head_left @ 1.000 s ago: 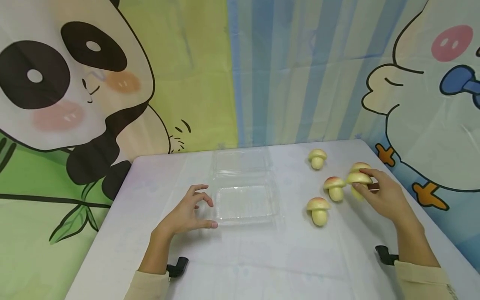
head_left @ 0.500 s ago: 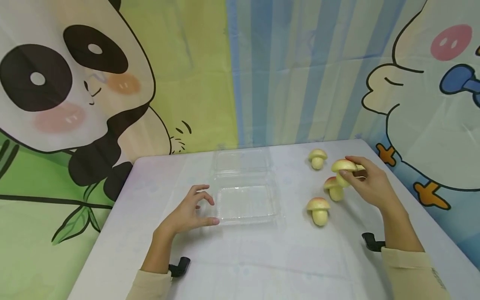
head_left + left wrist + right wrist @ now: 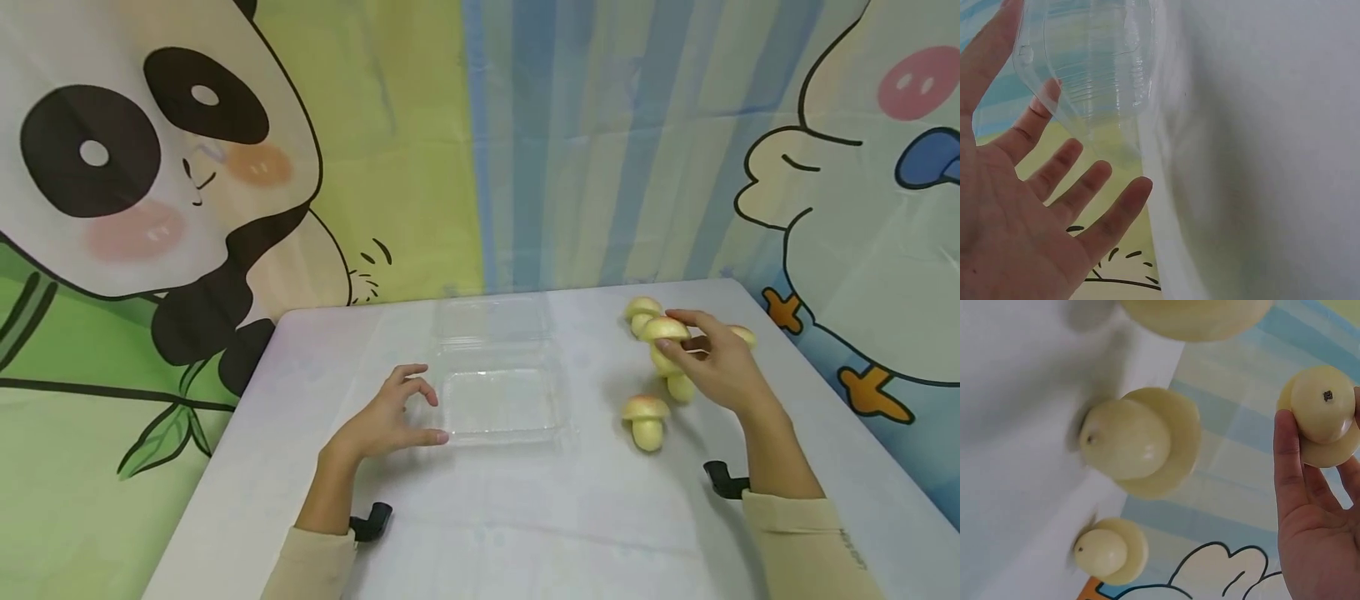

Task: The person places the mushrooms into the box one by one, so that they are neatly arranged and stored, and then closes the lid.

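My right hand (image 3: 720, 358) pinches a pale yellow mushroom (image 3: 666, 328) between thumb and fingers, held above the table. In the right wrist view the stem end of this held mushroom (image 3: 1321, 406) faces the camera. Just behind and below it stand a mushroom (image 3: 641, 310) and another mushroom (image 3: 682, 388), both partly hidden. One more mushroom (image 3: 741, 335) shows past the hand's right side. Beside the left edge of a clear plastic box (image 3: 501, 402) is my left hand (image 3: 386, 421), thumb and fingers spread apart. Whether its thumb touches the box I cannot tell.
Nearer the front stands a mushroom (image 3: 645, 422) with a reddish cap top. The box's clear lid (image 3: 491, 321) lies folded back behind it, on the white table (image 3: 525, 525). A printed cloth (image 3: 405, 150) hangs along the table's back edge.
My right hand has lifted the mushroom and carried it left, toward the far-back mushroom, uncovering the one on the right. The left hand stays beside the box.
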Demonstrator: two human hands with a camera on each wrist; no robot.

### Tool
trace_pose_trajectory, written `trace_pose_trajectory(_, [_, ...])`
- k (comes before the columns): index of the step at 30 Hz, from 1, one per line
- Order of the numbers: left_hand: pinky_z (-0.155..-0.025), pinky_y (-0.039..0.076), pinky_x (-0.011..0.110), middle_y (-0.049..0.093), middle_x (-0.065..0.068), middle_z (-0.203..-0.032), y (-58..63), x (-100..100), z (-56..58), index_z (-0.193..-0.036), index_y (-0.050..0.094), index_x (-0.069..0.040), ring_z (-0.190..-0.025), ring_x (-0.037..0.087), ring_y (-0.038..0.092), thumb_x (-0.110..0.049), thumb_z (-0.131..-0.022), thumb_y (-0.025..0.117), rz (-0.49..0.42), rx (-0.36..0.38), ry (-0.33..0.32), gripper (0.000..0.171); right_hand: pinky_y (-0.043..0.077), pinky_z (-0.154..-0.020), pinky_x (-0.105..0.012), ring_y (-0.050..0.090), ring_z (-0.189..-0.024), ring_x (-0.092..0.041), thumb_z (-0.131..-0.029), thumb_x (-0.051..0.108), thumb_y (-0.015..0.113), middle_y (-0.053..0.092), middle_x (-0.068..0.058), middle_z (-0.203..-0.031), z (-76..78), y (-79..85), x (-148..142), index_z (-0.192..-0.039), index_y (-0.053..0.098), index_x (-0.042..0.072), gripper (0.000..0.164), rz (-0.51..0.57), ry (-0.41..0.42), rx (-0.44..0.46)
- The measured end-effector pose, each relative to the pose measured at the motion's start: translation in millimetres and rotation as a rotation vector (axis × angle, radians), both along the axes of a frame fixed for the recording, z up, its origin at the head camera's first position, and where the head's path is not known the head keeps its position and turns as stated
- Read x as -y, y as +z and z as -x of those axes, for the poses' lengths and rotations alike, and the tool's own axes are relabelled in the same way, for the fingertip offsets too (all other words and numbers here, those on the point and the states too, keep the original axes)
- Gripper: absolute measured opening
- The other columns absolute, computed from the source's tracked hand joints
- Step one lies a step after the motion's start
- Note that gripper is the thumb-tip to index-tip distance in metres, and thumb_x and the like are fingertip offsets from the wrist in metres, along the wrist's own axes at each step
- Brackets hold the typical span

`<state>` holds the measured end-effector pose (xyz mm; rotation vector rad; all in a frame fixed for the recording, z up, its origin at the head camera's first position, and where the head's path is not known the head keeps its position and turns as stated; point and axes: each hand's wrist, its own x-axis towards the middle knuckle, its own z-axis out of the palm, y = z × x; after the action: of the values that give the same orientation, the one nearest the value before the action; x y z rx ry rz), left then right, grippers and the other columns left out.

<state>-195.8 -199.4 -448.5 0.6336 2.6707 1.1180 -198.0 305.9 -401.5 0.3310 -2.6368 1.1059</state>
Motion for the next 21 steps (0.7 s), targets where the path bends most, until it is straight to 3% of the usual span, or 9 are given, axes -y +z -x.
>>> trace_pose_trajectory(5, [-0.102, 0.047, 0.055, 0.023, 0.003, -0.164, -1.0, -0.1, -0.3, -0.109, 0.062, -0.019, -0.141, 0.039, 0.04, -0.056, -0.074, 0.089, 0.009, 0.017, 0.005, 0.058, 0.053, -0.07, -0.017, 0.064, -0.099, -0.008, -0.101, 0.026, 0.068, 0.057, -0.016, -0.14, 4.8, 4.6, 12.9, -0.147, 0.053, 0.01, 0.051, 0.021, 0.027, -0.005])
trace_pose_trajectory(7, [-0.102, 0.047, 0.054, 0.023, 0.002, -0.164, -0.3, 1.3, -0.3, -0.11, 0.062, -0.019, -0.139, 0.038, 0.043, -0.055, -0.074, 0.089, 0.002, 0.018, 0.007, 0.058, 0.055, -0.069, -0.019, 0.063, -0.098, -0.003, -0.101, 0.028, 0.067, 0.057, -0.015, -0.141, 9.3, 7.1, 19.0, -0.148, 0.051, 0.012, 0.052, 0.052, 0.038, 0.017])
trace_pose_trajectory(15, [-0.104, 0.046, 0.053, 0.023, 0.004, -0.165, -2.8, 3.9, 0.7, -0.109, 0.062, -0.017, -0.142, 0.035, 0.04, -0.054, -0.074, 0.09, -0.028, 0.035, 0.006, 0.058, 0.053, -0.074, -0.023, 0.066, -0.11, -0.029, -0.102, 0.033, 0.066, 0.057, -0.008, -0.14, 26.8, 11.3, 43.7, -0.15, 0.05, 0.019, 0.053, 0.099, 0.081, 0.085])
trace_pose_trajectory(21, [-0.105, 0.046, 0.054, 0.023, 0.007, -0.164, -4.0, -0.6, 2.2, -0.11, 0.062, -0.017, -0.143, 0.036, 0.039, -0.052, -0.075, 0.09, -0.049, 0.019, -0.01, 0.057, 0.053, -0.077, -0.024, 0.065, -0.112, -0.031, -0.102, 0.032, 0.067, 0.056, -0.009, -0.139, 30.4, 12.6, 63.6, -0.15, 0.05, 0.018, 0.054, 0.131, 0.116, 0.112])
